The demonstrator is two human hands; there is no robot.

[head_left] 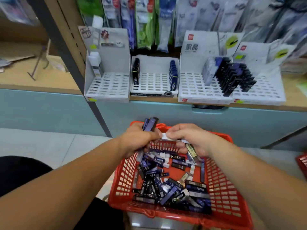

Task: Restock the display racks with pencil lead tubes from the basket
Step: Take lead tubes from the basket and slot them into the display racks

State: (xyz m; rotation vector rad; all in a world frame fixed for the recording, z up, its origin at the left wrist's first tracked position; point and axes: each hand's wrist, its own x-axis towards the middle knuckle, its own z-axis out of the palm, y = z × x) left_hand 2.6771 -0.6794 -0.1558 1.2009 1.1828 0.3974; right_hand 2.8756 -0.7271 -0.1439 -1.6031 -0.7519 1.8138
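Note:
A red plastic basket [221,195] sits low in front of me, holding several loose pencil lead tubes [167,185] in blue, black and white. My left hand [137,140] grips a small bundle of dark blue tubes [149,124] that stick up out of the fist. My right hand [191,138] pinches a white tube [167,136] between thumb and fingers, right beside the left hand, and a greenish tube [191,151] hangs under its palm. Four white slotted display racks stand on the shelf above: left rack [108,85], second rack [154,80], third rack [196,87], right rack [265,90].
Hanging stationery packs [146,22] fill the wall behind the racks. A dark upright post [78,77] divides the shelving at the left. A teal cabinet front [249,125] runs below the shelf. Another red basket's corner [302,163] shows at the right edge.

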